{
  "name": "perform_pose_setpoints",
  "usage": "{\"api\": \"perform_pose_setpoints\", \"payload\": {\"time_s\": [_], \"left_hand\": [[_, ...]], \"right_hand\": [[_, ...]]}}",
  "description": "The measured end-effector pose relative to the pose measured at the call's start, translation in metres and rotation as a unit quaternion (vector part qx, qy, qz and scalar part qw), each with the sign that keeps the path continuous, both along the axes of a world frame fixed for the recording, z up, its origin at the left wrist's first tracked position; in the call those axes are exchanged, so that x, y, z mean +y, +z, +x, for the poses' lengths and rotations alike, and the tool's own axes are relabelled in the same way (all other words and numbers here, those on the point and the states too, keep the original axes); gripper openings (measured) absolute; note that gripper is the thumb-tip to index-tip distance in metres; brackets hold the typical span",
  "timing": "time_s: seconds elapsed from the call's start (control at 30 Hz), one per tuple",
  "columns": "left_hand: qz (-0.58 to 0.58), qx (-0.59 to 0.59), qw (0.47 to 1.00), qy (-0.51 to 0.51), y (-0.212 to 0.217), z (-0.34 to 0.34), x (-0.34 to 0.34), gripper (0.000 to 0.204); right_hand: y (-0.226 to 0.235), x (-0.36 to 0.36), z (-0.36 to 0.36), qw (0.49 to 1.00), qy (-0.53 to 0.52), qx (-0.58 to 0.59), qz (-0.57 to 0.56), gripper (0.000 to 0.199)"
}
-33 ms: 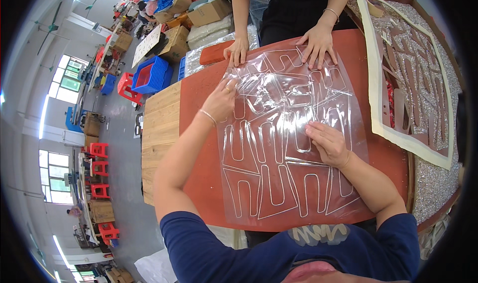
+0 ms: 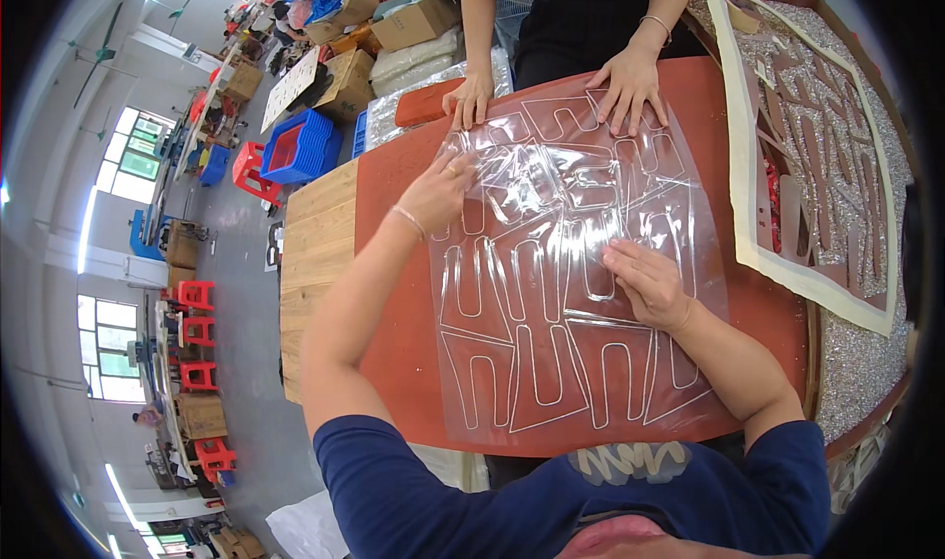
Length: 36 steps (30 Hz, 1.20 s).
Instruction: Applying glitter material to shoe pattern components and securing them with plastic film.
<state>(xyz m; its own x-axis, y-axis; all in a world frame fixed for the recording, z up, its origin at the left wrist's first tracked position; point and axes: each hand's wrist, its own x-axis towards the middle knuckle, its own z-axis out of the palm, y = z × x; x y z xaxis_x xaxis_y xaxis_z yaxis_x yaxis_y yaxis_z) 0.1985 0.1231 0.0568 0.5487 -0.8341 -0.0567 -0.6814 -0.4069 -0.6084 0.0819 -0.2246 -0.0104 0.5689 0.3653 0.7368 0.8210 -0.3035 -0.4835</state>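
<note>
A clear plastic sheet [image 2: 541,338] with pale outlines of U-shaped and angular pieces lies on a reddish-brown board [image 2: 394,283]. My left hand [image 2: 438,197] rests at the sheet's upper left part, fingers stretched out over it. Farther right, my right hand [image 2: 648,281] touches the middle of the sheet with fingers bunched together; anything between them is hidden. Across the table, another person's hand [image 2: 630,92] presses flat on the far edge of the sheet. That person's other hand [image 2: 472,101] holds down the far left corner, close to my left fingers.
At right, a cream-bordered frame [image 2: 743,195] with brown cut shapes leans over a tray of silvery glitter-like bits [image 2: 856,382]. Bare wood tabletop [image 2: 320,254] shows on the left. Beyond stand stacked blue crates [image 2: 303,151], a red stool [image 2: 254,175] and cardboard boxes [image 2: 413,25].
My left hand has shifted slightly to the right over the upper left of the sheet. My right hand and the other person's hands look the same.
</note>
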Motion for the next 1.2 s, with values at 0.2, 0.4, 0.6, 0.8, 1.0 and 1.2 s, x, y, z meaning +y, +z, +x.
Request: {"api": "perform_pose_setpoints", "payload": {"time_s": [0.2,0.4,0.6,0.8,1.0,1.2], "left_hand": [[0.107,0.179,0.973,0.096,0.033,0.068,0.001,0.027],[-0.070,0.142,0.952,0.262,0.021,0.083,0.027,0.023],[0.092,0.084,0.972,0.199,0.001,0.065,0.032,0.025],[-0.035,-0.047,0.983,0.176,-0.052,0.031,0.074,0.034],[-0.199,-0.015,0.936,0.291,-0.085,-0.010,0.061,0.023],[-0.292,-0.005,0.903,0.315,-0.088,-0.048,0.053,0.017]], "right_hand": [[-0.003,0.002,-0.001,1.000,0.005,-0.001,0.000,0.033],[0.000,0.000,-0.001,1.000,-0.006,-0.004,-0.009,0.032],[-0.004,0.002,0.002,0.999,-0.010,-0.019,-0.030,0.030],[0.000,0.010,-0.006,0.996,-0.009,-0.058,-0.072,0.028],[-0.004,0.007,-0.015,0.993,-0.011,-0.040,-0.107,0.027],[-0.008,-0.004,-0.032,0.987,-0.026,0.070,-0.139,0.021]]}}
